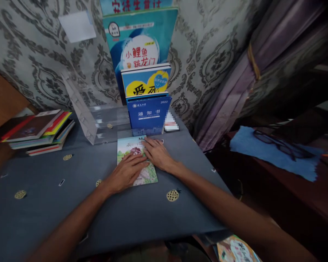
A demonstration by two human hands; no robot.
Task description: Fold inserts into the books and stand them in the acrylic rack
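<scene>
A thin book (pixel 122 145) with a pale, green and pink illustrated cover lies flat on the grey-blue tablecloth (pixel 142 214). My left hand (pixel 129 169) rests across the lower middle of its cover, fingers stretched out. Over the upper right part and edge of the cover lies my right hand (pixel 157 154), its fingers also extended. Neither hand grips anything. Just behind the book, a blue booklet (pixel 149 114) stands upright at the front of a clear stepped rack (pixel 83 112).
Behind the blue booklet stand a blue-and-yellow book (pixel 146 80) and a teal book (pixel 142 29). Several stacked books (pixel 38 129) lie at the left. To the right, glasses (pixel 274 143) sit on a blue cloth (pixel 243 142). Another book (pixel 236 249) is below the table edge.
</scene>
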